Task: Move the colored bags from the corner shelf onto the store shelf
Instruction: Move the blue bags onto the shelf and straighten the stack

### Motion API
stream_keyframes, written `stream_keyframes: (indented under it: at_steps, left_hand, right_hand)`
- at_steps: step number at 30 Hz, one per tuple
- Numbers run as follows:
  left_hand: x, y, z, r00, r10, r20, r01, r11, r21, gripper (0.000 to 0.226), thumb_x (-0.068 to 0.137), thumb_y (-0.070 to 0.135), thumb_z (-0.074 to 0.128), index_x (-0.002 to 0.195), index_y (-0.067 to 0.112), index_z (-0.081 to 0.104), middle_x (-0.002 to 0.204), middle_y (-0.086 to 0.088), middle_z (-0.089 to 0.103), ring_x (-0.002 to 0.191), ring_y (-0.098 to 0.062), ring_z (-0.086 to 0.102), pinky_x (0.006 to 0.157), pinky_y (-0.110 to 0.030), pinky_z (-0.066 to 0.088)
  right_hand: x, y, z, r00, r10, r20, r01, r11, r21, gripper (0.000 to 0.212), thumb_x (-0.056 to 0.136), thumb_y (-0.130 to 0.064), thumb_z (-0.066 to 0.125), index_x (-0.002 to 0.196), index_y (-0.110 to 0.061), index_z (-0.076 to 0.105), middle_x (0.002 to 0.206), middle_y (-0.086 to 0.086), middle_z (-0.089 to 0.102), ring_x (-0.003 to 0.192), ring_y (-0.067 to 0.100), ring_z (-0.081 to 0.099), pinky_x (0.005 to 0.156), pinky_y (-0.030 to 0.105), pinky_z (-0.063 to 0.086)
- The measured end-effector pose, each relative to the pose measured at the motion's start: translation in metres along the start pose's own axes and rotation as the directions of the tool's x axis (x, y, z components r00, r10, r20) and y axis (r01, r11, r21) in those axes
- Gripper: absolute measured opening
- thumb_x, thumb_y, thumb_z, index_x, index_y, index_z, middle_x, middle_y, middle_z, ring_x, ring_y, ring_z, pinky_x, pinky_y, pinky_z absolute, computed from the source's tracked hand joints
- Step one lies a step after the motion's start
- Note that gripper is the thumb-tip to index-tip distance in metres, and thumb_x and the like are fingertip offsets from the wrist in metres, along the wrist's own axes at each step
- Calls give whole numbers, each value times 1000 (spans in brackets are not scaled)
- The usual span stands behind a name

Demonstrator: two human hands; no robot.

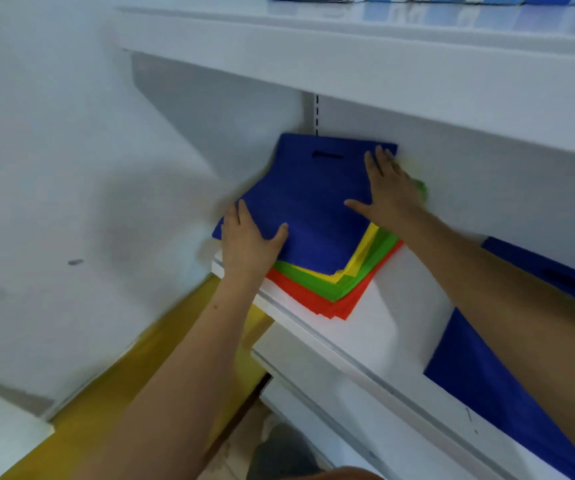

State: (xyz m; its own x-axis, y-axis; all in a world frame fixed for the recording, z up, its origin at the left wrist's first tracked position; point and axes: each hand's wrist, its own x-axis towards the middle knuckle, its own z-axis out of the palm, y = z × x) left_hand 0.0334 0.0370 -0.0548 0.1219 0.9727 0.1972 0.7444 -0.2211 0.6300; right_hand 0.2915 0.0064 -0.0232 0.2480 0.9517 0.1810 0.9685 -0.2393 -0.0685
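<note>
White shelf [376, 306] bears stacked bags [314, 209]; left hand [248, 240] and right hand [390, 192] press flat, apart, atop, hiding lower bags.

Two bare arms come up from the bottom of the picture. No sleeves show on them, and they are bare all the way down to the edge. The left hand [249, 242] has no ring, watch or glove on it. The right hand [388, 194] is bare too. There is a tiny dark dot on the left arm near the wrist. The nails are short and plain.
</note>
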Motion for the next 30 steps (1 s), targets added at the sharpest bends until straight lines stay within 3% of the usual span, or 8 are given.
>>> stream_keyframes:
  at_steps: [4,9,14,17,18,20,23,30]
  left_hand:
    - [0,-13,11,1000,-12,23,11,999,50,95,90,61,56,156,3,19,165,-12,12,153,-22,7,125,-38,8]
    - [3,-10,10,997,60,54,-65,993,100,74,97,52,52,152,5,34,162,-10,27,151,-21,18,124,-35,6]
    - [-9,20,-1,976,156,149,-173,979,106,41,105,26,45,141,8,52,151,-8,46,143,-27,37,118,-32,23]
    - [-18,32,-11,986,138,93,-145,986,79,24,101,26,50,103,10,68,102,-12,70,107,-36,61,78,-41,49]
    - [-23,37,-15,989,138,49,-141,988,60,27,99,27,53,80,11,62,76,-8,64,82,-31,62,58,-36,42]
    - [-37,53,-22,987,159,-15,-159,986,42,40,97,30,57,63,13,45,57,-1,46,55,-20,47,46,-29,26]
    - [-57,79,-22,967,252,-28,-253,967,-43,31,93,32,64,73,13,50,69,0,53,61,-16,49,51,-27,31]
    - [-117,135,18,890,429,155,-403,899,-172,22,91,30,67,85,16,51,85,0,60,78,-19,55,66,-29,41]
  right_hand:
    - [10,1,23,999,43,-12,-43,999,-22,89,93,-63,40,155,-8,7,163,8,2,150,21,0,122,33,6]
    - [7,-19,36,998,-61,-2,60,986,-154,49,106,-34,28,150,-14,32,159,0,24,148,15,16,120,33,-2]
    - [9,-18,27,988,-132,75,146,963,-226,44,107,-24,26,149,-15,32,158,0,27,147,15,20,120,31,2]
    - [-1,-6,2,995,-95,-16,95,995,-17,38,106,-23,35,140,-14,49,152,3,40,140,20,35,112,30,26]
    - [-7,3,-10,996,-40,-85,45,998,54,36,105,-25,36,133,-15,57,146,3,47,134,23,43,105,33,35]
    - [-26,22,-33,986,60,-154,-43,993,110,35,104,-33,36,116,-19,66,124,5,63,113,28,57,86,36,45]
    - [-63,51,-56,980,141,-139,-132,988,75,38,103,-38,33,105,-20,67,99,8,67,90,28,62,72,34,46]
    - [-161,131,-75,939,342,-17,-341,939,51,40,103,-38,35,95,-19,70,91,4,66,79,21,58,65,29,44]
